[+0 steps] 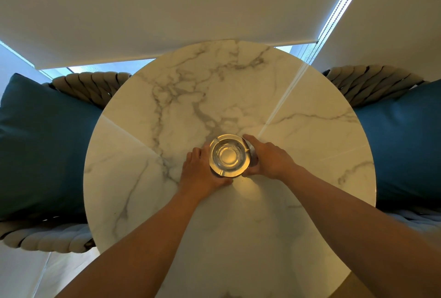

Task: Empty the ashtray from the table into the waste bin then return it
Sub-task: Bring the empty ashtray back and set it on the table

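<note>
A round clear glass ashtray (228, 155) sits near the middle of the round white marble table (298, 145). My left hand (201, 170) cups its left side with fingers curled under the rim. On the other side, my right hand (267, 158) wraps the right edge, thumb near the front. Both hands touch the ashtray. Its bowl looks clean, with only small specks. No waste bin is in view.
A woven rope chair with a blue cushion (45, 145) stands left of the table, and another with a blue cushion (403, 145) stands to the right. Pale roller blinds (167, 6) hang behind the table's far edge.
</note>
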The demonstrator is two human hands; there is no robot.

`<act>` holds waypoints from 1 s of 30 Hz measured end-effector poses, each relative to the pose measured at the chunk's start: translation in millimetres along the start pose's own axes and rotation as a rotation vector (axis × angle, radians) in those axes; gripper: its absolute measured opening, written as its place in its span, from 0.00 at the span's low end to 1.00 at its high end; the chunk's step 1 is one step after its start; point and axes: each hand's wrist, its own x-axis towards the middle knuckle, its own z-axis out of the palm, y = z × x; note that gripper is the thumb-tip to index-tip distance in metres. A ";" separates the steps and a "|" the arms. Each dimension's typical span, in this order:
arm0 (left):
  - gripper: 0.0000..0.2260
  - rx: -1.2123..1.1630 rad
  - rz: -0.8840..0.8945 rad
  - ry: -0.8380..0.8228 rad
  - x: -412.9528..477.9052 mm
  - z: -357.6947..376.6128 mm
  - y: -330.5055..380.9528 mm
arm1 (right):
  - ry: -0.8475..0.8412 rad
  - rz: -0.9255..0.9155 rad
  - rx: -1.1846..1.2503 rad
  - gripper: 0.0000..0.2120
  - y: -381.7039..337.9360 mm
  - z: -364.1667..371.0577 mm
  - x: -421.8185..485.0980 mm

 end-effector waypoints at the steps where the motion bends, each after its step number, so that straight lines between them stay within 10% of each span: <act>1: 0.49 0.002 -0.003 0.000 -0.7 0.0 0.1 | -0.004 -0.003 -0.006 0.49 -0.1 -0.1 -0.1; 30: 0.49 0.053 0.019 -0.047 7.0 -3.9 1.8 | 0.007 0.019 -0.021 0.47 -5.3 4.5 -2.5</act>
